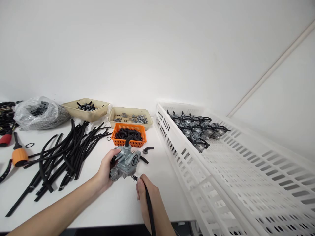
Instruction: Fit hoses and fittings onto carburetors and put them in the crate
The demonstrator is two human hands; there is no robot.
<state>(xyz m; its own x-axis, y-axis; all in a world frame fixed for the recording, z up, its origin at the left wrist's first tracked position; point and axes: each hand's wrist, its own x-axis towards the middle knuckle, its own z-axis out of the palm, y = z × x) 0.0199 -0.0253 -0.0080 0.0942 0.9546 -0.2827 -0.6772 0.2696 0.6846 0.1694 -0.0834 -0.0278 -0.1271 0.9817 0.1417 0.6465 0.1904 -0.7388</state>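
Observation:
My left hand (105,170) is closed around a grey metal carburetor (125,162), holding it above the white table. A short black elbow hose (128,140) sticks up from its top. Between the thumb and fingers of my right hand (149,191) is a long black rubber hose (149,206). A small metal clip (134,177) sits near the hose's end, which is at the lower part of the carburetor; I cannot tell whether it is pushed on. Behind the carburetor lie a loose elbow hose (147,149) and a short black tube piece (144,159).
A white slatted crate (182,164) at the right holds several carburetors (197,126). Long black hoses (71,154) lie in a pile at the left, near an orange-handled screwdriver (19,156). Behind stand an orange basket (129,143), beige trays (86,113) and a plastic bag (41,114).

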